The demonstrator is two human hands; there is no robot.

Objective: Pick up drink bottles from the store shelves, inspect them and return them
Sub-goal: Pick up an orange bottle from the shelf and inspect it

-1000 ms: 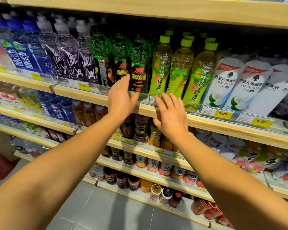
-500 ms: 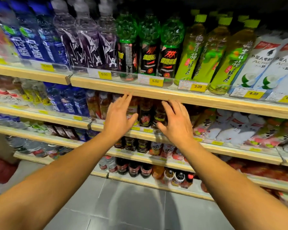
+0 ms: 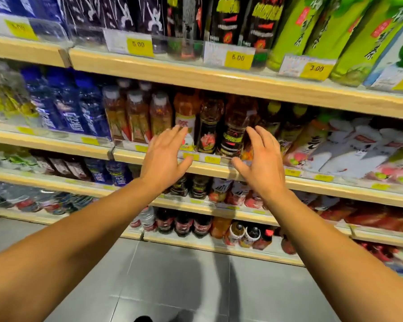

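Note:
Both my hands reach toward the second shelf from the top [image 3: 219, 169]. My left hand [image 3: 164, 159] has its fingers spread in front of an orange bottle with a white label [image 3: 184, 112]. My right hand [image 3: 260, 163] is held with fingers straight, just in front of a dark bottle with a black and yellow label [image 3: 233, 131]. Between the two hands stands another dark bottle [image 3: 209, 126]. Neither hand holds anything.
The top shelf [image 3: 196, 75] carries blue, purple, black and green bottles behind yellow price tags. Blue bottles [image 3: 68, 108] and white pouches [image 3: 349, 145] flank the middle row. Lower shelves hold several small dark and red bottles [image 3: 184, 224]. Grey floor tiles [image 3: 172, 275] lie below.
The view and both hands have dropped from the top shelf's edge to the second shelf. The hands have come closer to the dark bottles and stay empty.

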